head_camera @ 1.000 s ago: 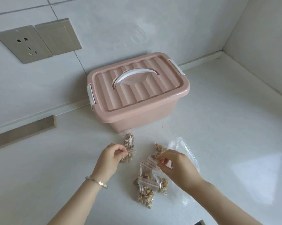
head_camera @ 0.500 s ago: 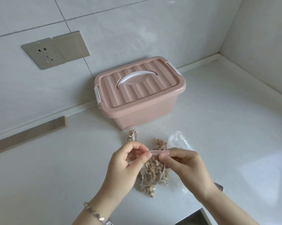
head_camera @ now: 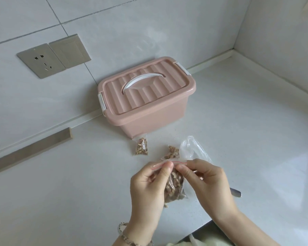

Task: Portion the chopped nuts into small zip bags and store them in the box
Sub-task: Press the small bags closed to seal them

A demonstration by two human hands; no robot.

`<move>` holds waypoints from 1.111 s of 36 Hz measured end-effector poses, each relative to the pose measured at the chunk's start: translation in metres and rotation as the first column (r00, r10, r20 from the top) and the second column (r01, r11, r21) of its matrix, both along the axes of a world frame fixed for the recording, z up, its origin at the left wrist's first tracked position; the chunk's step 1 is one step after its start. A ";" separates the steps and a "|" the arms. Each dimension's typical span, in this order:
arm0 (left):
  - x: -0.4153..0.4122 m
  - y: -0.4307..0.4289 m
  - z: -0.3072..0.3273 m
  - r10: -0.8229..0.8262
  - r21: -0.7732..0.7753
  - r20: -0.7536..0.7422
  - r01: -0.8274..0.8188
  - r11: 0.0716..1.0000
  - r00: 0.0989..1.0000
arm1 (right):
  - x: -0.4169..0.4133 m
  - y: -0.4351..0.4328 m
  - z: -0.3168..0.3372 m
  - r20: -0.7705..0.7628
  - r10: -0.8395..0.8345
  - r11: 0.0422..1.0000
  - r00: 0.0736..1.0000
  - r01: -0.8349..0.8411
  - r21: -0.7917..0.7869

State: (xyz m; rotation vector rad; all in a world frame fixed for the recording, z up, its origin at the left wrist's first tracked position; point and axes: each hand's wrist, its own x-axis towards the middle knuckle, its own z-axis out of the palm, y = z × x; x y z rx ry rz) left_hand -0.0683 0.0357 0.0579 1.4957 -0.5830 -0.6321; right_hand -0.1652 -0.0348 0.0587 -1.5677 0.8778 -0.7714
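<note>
I have the zip bag (head_camera: 174, 186) of chopped nuts hanging between my hands, pinched along its red-lined seal. My left hand (head_camera: 147, 189) curls thumb and forefinger on the left end, and my right hand (head_camera: 209, 180) pinches the right end. Just beyond the grip lies a second bag (head_camera: 172, 151) of nuts beside a crumpled clear bag (head_camera: 192, 146). A third bag (head_camera: 142, 146) lies farther left. Beyond them stands the pink box (head_camera: 146, 98), lid on. A metal tip (head_camera: 236, 193) pokes out behind my right hand.

White countertop (head_camera: 238, 139) bears a pink box (head_camera: 149, 110) (lid on); a nut bag (head_camera: 141, 146) lies just before it.
</note>
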 end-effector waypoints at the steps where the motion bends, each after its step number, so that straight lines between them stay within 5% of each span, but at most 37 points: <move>1: -0.001 0.000 -0.001 0.029 0.001 0.082 -0.029 1.000 0.996 | -0.001 -0.001 -0.003 -0.037 -0.004 0.989 0.999 -0.002 -0.146; 3: -0.004 -0.001 0.000 0.065 -0.017 0.271 -0.062 0.998 0.960 | -0.003 -0.001 -0.008 -0.107 -0.021 0.920 0.994 -0.023 -0.391; 6: -0.004 0.000 -0.001 0.059 -0.035 0.326 -0.050 0.998 0.943 | -0.005 -0.001 -0.009 -0.093 -0.011 0.915 0.996 -0.027 -0.404; 10: -0.001 -0.002 0.003 0.006 -0.005 -0.018 -0.006 1.000 1.000 | -0.007 -0.005 0.001 0.014 0.060 0.998 0.998 -0.060 -0.004; 12: 0.000 -0.004 0.006 -0.010 0.005 -0.136 0.010 1.000 0.991 | -0.008 -0.007 0.007 0.108 0.089 0.965 0.990 -0.113 0.237; 18: -0.004 -0.002 0.016 -0.050 -0.006 -0.362 0.051 0.999 0.931 | -0.009 -0.009 0.013 0.166 0.123 0.849 0.978 -0.191 0.493; 40: 0.002 0.007 0.009 -0.156 0.058 -0.160 0.167 0.984 0.975 | -0.017 -0.009 0.011 0.097 0.146 0.919 0.985 -0.171 0.355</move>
